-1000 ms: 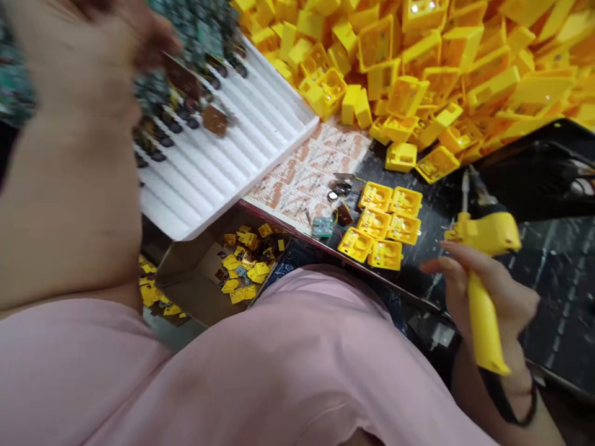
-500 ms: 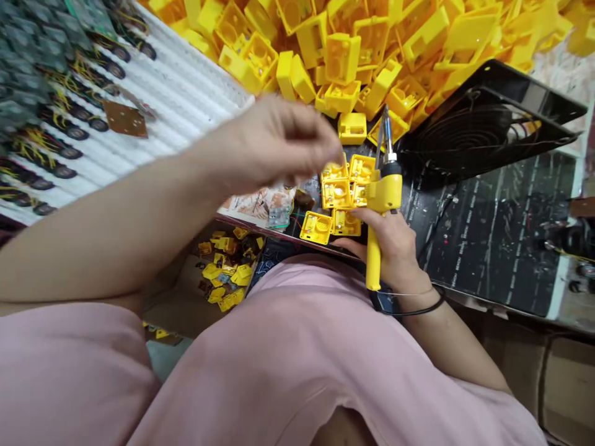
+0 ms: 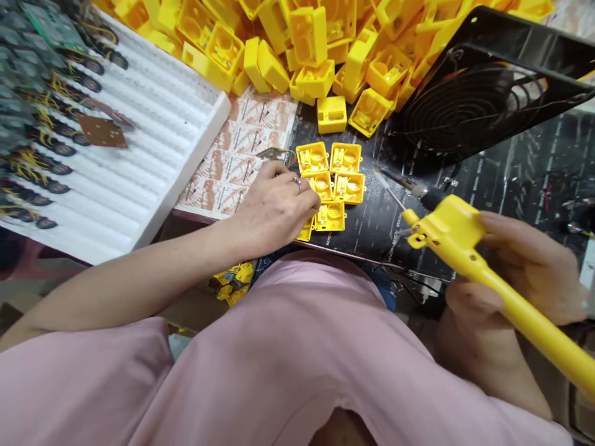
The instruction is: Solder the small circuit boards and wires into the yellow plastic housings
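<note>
My left hand (image 3: 279, 207), a ring on one finger, is curled down over the left side of a small group of open yellow plastic cases (image 3: 346, 158). Its fingertips are hidden, so I cannot make out what they pinch. Round recesses and small metal contacts show inside the cases. To the right, my right hand (image 3: 530, 260) grips a yellow soldering gun (image 3: 453, 226). The gun is tilted, its tip and thin feed tube pointing left above the black mat, apart from the cases. A small board with thin wires (image 3: 274, 152) lies just beyond my left hand.
A heap of yellow cases (image 3: 309, 37) fills the back. At the right back stands a black fan (image 3: 469, 99), tilted. A white ridged foam tray (image 3: 153, 124) with wired boards (image 3: 28, 93) is on the left. More yellow pieces (image 3: 239, 275) are below the table edge.
My left hand has come down from above onto the yellow cases. My right hand has moved right and up close, swinging the soldering gun from upright to pointing left.
</note>
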`<act>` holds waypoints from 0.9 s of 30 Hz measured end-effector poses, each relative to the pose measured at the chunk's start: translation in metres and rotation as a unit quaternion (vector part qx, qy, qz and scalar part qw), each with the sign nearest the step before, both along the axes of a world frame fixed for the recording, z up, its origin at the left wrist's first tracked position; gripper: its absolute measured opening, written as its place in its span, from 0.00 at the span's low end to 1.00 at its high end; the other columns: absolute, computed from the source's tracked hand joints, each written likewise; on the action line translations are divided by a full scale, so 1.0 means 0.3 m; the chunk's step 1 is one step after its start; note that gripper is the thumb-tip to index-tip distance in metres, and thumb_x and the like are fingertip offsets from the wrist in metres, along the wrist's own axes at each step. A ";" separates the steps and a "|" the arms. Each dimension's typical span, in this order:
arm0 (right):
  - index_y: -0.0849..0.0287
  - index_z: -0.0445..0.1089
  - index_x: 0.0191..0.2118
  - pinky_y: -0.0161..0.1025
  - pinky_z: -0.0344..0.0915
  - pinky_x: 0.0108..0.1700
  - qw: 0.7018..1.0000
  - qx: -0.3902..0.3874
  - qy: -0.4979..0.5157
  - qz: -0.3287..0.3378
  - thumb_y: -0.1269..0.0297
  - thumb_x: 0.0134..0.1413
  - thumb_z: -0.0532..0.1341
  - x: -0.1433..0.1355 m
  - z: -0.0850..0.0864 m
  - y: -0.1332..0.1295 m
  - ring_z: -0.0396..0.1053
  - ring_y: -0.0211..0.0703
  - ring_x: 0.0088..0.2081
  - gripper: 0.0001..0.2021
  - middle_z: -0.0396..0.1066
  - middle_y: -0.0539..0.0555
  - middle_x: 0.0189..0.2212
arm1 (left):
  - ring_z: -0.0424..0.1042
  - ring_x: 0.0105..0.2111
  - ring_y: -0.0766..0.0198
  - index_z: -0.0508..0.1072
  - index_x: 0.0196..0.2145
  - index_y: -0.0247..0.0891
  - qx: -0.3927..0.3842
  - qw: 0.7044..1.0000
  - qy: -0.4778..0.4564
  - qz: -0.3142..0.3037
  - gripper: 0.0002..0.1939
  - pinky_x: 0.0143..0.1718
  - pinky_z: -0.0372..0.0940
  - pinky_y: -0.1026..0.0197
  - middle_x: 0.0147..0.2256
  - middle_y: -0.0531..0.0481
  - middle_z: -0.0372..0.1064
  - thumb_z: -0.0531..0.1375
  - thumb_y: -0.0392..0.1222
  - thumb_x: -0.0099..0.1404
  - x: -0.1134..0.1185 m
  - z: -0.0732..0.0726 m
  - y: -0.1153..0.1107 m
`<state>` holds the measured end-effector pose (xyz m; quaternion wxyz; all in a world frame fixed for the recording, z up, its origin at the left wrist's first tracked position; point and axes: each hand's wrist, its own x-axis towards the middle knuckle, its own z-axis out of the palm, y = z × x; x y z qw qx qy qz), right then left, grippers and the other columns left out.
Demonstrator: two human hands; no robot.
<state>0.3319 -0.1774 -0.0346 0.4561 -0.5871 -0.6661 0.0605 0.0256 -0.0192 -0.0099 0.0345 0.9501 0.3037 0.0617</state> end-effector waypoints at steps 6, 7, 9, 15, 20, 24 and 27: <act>0.46 0.83 0.64 0.43 0.79 0.33 0.995 0.009 0.083 0.050 0.55 0.72 0.71 -0.026 0.057 0.040 0.84 0.49 0.34 0.19 0.88 0.56 0.43 | 0.78 0.37 0.52 0.83 0.35 0.43 0.006 0.997 -0.041 0.063 0.21 0.61 0.70 0.38 0.34 0.47 0.82 0.53 0.41 0.82 0.021 -0.019 -0.037; 0.44 0.82 0.65 0.41 0.79 0.32 0.995 0.015 0.069 0.071 0.60 0.70 0.73 -0.034 0.065 0.054 0.84 0.47 0.33 0.21 0.88 0.53 0.43 | 0.78 0.37 0.52 0.83 0.34 0.43 0.009 0.997 -0.039 0.066 0.21 0.61 0.70 0.37 0.34 0.47 0.82 0.53 0.41 0.81 0.024 -0.020 -0.037; 0.43 0.80 0.67 0.39 0.80 0.32 0.993 0.008 0.037 0.108 0.66 0.66 0.76 -0.045 0.080 0.079 0.84 0.45 0.32 0.26 0.88 0.51 0.43 | 0.78 0.37 0.53 0.82 0.33 0.43 0.013 0.997 -0.033 0.068 0.20 0.60 0.71 0.37 0.33 0.48 0.81 0.54 0.40 0.80 0.026 -0.019 -0.035; 0.52 0.79 0.51 0.36 0.79 0.27 0.973 0.046 0.004 0.225 0.72 0.63 0.77 -0.050 0.082 0.122 0.82 0.42 0.28 0.15 0.84 0.49 0.33 | 0.77 0.38 0.52 0.81 0.33 0.43 0.008 0.997 -0.021 0.071 0.20 0.61 0.72 0.36 0.33 0.48 0.79 0.54 0.41 0.79 0.029 -0.007 -0.028; 0.52 0.75 0.40 0.33 0.79 0.29 0.973 0.050 -0.024 0.224 0.68 0.68 0.75 -0.071 0.078 0.146 0.81 0.39 0.28 0.08 0.82 0.47 0.31 | 0.78 0.40 0.50 0.82 0.32 0.42 -0.015 0.998 0.015 0.064 0.23 0.63 0.71 0.33 0.34 0.45 0.79 0.51 0.41 0.80 0.049 0.020 -0.022; 0.53 0.74 0.40 0.31 0.78 0.32 0.964 0.047 -0.082 0.249 0.72 0.67 0.75 -0.074 0.109 0.160 0.81 0.36 0.30 0.11 0.82 0.47 0.32 | 0.78 0.43 0.48 0.79 0.30 0.43 -0.043 0.997 0.035 0.051 0.19 0.65 0.69 0.32 0.34 0.45 0.79 0.54 0.39 0.78 0.065 0.048 -0.020; 0.53 0.75 0.40 0.32 0.80 0.36 0.962 0.017 -0.082 0.259 0.69 0.72 0.71 -0.051 0.125 0.149 0.81 0.37 0.32 0.07 0.81 0.49 0.32 | 0.78 0.45 0.48 0.77 0.29 0.42 -0.064 0.995 0.044 0.056 0.19 0.67 0.67 0.32 0.34 0.45 0.79 0.55 0.38 0.78 0.072 0.065 -0.020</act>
